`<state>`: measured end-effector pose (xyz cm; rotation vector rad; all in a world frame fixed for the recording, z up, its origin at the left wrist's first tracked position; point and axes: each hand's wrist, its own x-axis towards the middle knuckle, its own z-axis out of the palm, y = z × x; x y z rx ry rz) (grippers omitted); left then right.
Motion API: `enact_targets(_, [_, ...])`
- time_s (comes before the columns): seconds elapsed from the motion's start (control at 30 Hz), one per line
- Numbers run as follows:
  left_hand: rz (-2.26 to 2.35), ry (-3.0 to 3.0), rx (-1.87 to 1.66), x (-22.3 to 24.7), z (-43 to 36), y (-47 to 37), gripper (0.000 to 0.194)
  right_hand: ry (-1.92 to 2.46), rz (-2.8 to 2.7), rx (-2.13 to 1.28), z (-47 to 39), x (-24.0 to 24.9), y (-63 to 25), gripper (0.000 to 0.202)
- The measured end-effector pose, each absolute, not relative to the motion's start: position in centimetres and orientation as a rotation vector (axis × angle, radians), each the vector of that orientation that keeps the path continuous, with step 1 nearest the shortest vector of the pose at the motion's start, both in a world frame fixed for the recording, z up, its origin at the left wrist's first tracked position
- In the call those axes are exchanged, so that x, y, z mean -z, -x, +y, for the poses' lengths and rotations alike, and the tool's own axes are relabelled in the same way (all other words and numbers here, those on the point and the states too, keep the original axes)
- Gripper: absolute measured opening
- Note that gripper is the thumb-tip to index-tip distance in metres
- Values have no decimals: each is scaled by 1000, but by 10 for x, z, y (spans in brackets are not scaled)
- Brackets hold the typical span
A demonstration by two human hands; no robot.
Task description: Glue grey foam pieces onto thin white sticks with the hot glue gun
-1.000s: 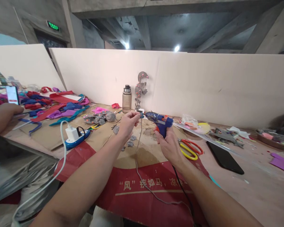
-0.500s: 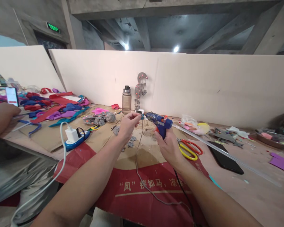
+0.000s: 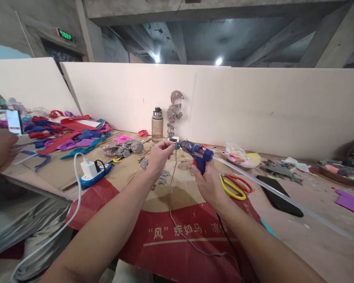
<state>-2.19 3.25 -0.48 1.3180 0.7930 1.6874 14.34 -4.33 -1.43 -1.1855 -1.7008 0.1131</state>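
Note:
My right hand is wrapped round the handle of a blue hot glue gun, and a long clear glue stick juts from its back. The gun's nozzle points left, at the fingertips of my left hand. Those fingers are pinched on the upper end of a grey yarn, at a small teal piece whose kind I cannot make out. The yarn hangs down and trails over the red printed cardboard. Nozzle and teal piece are very close; whether they touch I cannot tell.
Scissors and a black phone lie at the right. A bottle stands at the back beside a grey hanging ornament. Left are a blue power strip, coloured fabric strips and another person's hand.
My right hand and the glue gun have shifted slightly left. My left hand keeps its pinch. The other person's hand at the left has moved a little leftward.

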Motion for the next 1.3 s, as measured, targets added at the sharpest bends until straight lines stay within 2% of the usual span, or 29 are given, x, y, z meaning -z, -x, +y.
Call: enact_targets(1.3, [743, -1232, -1704, -2, 26, 22, 19, 1150, -1696, -102, -46, 14, -143, 28])
